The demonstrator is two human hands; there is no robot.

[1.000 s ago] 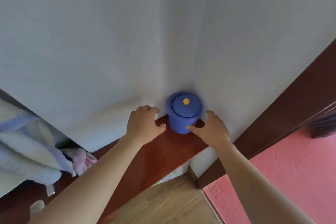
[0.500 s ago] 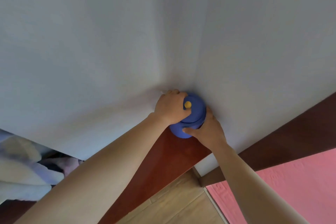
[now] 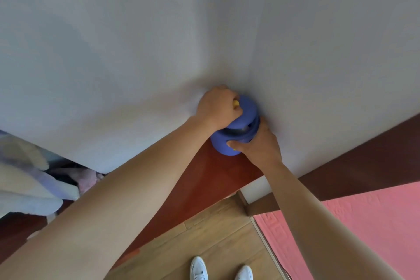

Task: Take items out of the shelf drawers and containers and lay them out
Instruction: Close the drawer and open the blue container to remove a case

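Observation:
A round blue jar (image 3: 223, 145) stands in the wall corner on a dark red wooden shelf top (image 3: 204, 179). My right hand (image 3: 256, 143) grips the jar's body from the right. My left hand (image 3: 217, 107) is closed on the blue lid (image 3: 248, 109) around its yellow knob (image 3: 236, 103). The lid is tilted up off the jar, and a dark gap shows between lid and rim. What lies inside the jar is hidden.
White walls meet right behind the jar. Pale folded cloths (image 3: 27, 184) lie at the left. Below are wooden floorboards (image 3: 204, 234), a pink mat (image 3: 354, 216) at the right, and my white shoes (image 3: 200, 268). A dark wood door frame (image 3: 363, 161) runs along the right.
Both hands reached the jar from its sides. My left hand went onto the lid's knob and has lifted the lid, which sat flat before; the right hand tightened on the body.

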